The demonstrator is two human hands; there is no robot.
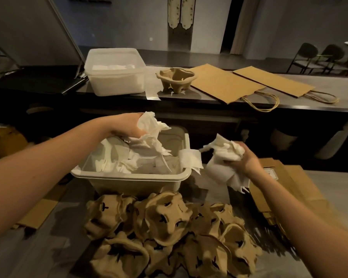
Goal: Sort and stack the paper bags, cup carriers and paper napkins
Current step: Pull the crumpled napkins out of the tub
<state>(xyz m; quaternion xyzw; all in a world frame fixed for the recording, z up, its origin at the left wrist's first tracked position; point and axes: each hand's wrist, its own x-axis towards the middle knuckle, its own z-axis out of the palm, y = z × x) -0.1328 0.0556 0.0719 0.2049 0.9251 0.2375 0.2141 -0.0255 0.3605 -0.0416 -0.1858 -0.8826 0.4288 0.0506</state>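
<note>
The room is dim, with only weak light. The far wall (129,21) is plain grey, and a long pale panel (181,13) with a small flower pattern hangs on it. Right of the panel is a dark doorway (229,25). Two dark chairs (307,53) with thin legs stand far right. The near table (48,257) is grey; behind it runs a higher counter (329,81).

I can read no text, brand or number anywhere in my head view. The nearest thing to a label is a small white sticker (270,173) on the flat paper bags (291,183) at the right of the near table (340,186); it may carry print, but from here it is too blurred to make out. The dark marks on the piled cup carriers (165,217) are cross-shaped cuts, not letters.
</note>
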